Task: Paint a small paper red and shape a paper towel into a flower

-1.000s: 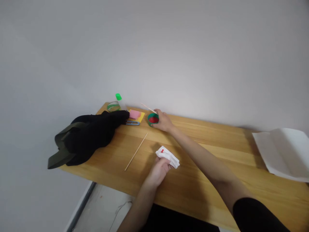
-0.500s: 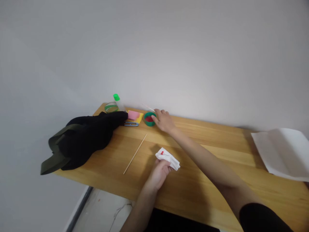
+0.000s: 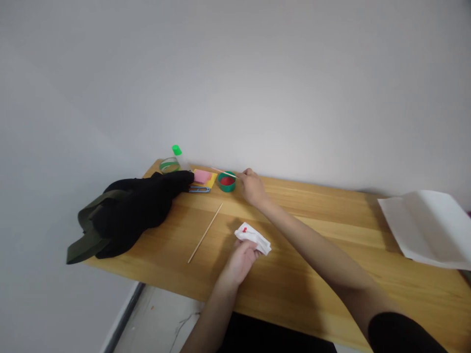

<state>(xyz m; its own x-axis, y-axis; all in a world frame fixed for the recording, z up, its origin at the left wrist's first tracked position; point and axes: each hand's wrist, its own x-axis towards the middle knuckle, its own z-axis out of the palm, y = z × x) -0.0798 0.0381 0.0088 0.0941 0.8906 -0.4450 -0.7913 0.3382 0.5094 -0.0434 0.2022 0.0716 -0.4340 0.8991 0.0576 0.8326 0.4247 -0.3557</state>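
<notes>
My left hand [image 3: 241, 262], closed, grips a folded white tissue [image 3: 259, 240] above the near part of the table. A small red push-pin-shaped thing [image 3: 245, 229] shows at the tissue's upper left corner. My right hand [image 3: 252, 185] is pinched around the end of a thin pale stick [image 3: 228, 174], which slants up to the left across the top of a round green tub [image 3: 222, 187]. Red contents [image 3: 227, 181] fill the bottom of the tub; what they are is too small to tell. Left of my left hand, a wooden stick [image 3: 206, 231] lies on the table.
A black bag [image 3: 136, 213] with an olive strap covers the table's left end. Behind it are a roll of green tape [image 3: 169, 166], a green-capped bottle [image 3: 177, 150], pink sticky notes [image 3: 201, 176] and a blue cutter [image 3: 199, 189]. White paper [image 3: 429, 228] lies at the right.
My right hand has closed from spread fingers into a pinch on the pale stick. The stick has come down and forward over the tub. My left hand still holds the tissue.
</notes>
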